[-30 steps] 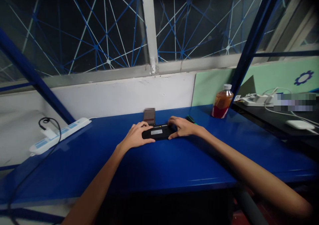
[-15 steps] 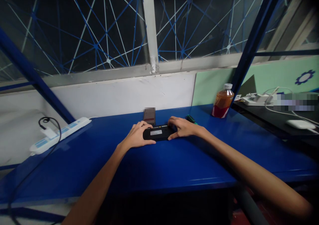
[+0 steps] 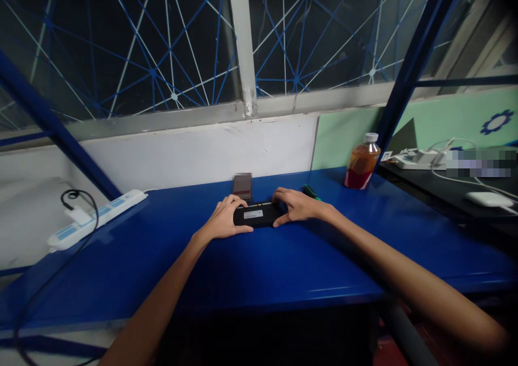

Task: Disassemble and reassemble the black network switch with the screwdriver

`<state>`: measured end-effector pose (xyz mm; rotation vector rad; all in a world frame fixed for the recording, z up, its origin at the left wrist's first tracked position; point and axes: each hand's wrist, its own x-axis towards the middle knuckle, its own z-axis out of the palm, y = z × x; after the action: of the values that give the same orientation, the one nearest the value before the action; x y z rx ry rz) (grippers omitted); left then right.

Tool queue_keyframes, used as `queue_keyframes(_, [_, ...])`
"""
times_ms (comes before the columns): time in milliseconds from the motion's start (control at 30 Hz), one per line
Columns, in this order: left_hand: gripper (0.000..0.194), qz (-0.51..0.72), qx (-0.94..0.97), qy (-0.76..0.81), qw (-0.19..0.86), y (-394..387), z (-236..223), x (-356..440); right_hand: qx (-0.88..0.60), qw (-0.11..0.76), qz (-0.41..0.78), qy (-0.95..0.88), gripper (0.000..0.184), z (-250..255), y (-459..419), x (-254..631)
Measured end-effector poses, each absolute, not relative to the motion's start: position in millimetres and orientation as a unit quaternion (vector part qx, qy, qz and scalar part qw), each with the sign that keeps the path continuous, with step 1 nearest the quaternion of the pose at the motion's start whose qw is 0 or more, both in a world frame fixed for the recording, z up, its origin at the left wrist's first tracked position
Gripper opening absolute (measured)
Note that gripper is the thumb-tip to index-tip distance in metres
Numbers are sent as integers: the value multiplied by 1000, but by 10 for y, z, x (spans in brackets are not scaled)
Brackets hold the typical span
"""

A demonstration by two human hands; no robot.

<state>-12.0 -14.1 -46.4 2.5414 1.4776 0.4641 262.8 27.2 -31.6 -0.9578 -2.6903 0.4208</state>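
A black flat oblong device (image 3: 265,219) with a pale label on its upper face lies on the blue table (image 3: 259,269); its exact kind does not show. My left hand (image 3: 222,218) grips its left end, thumb along the near edge and fingers over the far side. At the right end my right hand (image 3: 297,206) holds it the same way, fingers curled over the back edge. Right behind the device a phone (image 3: 242,187) rests with its screen lit. Part of a small green and black object (image 3: 309,191) shows beyond my right hand.
A bottle of amber drink (image 3: 363,162) with a white cap stands at the back right. On the left lies a white power strip (image 3: 99,220) with a plugged-in black cable (image 3: 83,242). A black side table (image 3: 441,193) at right carries chargers and white cables.
Both hands keep their hold on the black device, which stays nearly in place. The whole view has shifted very slightly.
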Motion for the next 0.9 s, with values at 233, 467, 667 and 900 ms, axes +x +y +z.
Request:
queue_keyframes(233, [57, 151, 854, 490, 83, -135, -467, -116, -323, 129, 144, -927, 65, -344, 293, 2631])
queue_keyframes(467, [57, 153, 850, 496, 91, -154, -428, -91, -323, 128, 124, -930, 66, -321, 287, 2625])
queue_keyframes(667, [60, 153, 847, 500, 97, -151, -423, -105, -321, 127, 115, -932, 69, -315, 269, 2626])
queue_keyframes(900, [62, 155, 848, 500, 87, -154, -436, -119, -311, 122, 120, -935, 65, -332, 272, 2633])
